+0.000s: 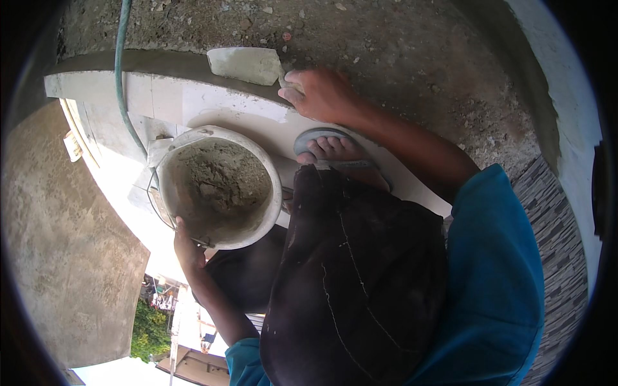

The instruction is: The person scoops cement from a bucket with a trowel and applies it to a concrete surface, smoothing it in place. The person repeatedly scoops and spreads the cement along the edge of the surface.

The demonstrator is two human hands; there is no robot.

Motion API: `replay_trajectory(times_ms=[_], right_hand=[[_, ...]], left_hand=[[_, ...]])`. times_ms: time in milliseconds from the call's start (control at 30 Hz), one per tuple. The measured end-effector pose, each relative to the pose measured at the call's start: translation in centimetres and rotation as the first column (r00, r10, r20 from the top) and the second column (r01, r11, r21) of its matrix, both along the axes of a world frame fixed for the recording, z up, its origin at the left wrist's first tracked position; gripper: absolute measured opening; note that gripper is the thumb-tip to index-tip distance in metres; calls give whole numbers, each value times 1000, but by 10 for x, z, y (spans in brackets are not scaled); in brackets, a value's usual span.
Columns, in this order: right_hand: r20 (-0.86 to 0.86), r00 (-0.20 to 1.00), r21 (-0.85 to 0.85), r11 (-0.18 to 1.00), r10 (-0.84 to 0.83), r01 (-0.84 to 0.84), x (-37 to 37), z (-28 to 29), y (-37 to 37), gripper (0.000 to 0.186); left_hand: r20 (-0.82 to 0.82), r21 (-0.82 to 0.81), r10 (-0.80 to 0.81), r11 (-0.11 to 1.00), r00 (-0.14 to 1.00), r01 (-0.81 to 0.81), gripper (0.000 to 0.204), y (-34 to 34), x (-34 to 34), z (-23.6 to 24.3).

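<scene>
"Firstly, what do we record at the bare right hand?"

"We find it clasped around one end of a pale, flat, four-sided tool, at the long white ledge."

"And the bare left hand?"

"We note it against the side of a round, whitish bucket containing lumpy grey mix; its grip we cannot tell."

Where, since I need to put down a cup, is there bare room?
The ground right of the right hand is open but pebbly; a narrow strip of white ledge lies free between pale plate and bucket. Crowded: around bucket, hose and foot.
</scene>
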State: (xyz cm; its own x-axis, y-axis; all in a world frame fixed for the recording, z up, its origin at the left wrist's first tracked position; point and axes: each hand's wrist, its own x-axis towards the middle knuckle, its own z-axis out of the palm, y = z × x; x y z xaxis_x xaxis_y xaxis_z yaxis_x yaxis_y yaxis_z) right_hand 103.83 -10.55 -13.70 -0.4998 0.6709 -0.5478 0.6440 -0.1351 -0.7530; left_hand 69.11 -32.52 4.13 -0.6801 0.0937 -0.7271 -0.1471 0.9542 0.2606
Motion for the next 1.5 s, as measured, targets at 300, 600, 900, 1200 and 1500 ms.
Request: replay_trajectory(times_ms=[300, 600, 900, 1200, 1500], right_hand=[[-342, 915, 90, 977, 212, -193, 18, 92, -31, 33], [47, 976, 101, 973, -212, 207, 101, -39, -29, 46], [244, 966, -10, 996, -84, 89, 107, -63, -53, 40], [190, 978, -21, 995, -92, 97, 118, -57, -63, 44], [91, 994, -22, 998, -64, 66, 136, -19, -72, 37]], left_hand=[[9, 17, 40, 999, 999, -40, 61, -4, -5, -4], [1, -3, -9, 1000, 1000, 9, 59, 0, 1, -2], [52, 106, -29, 994, 998, 24, 52, 4, 8, 3], [156, 107, 30, 993, 987, -47, 48, -18, -33, -10], [112, 89, -14, 996, 994, 4, 54, -18, -36, -11]])
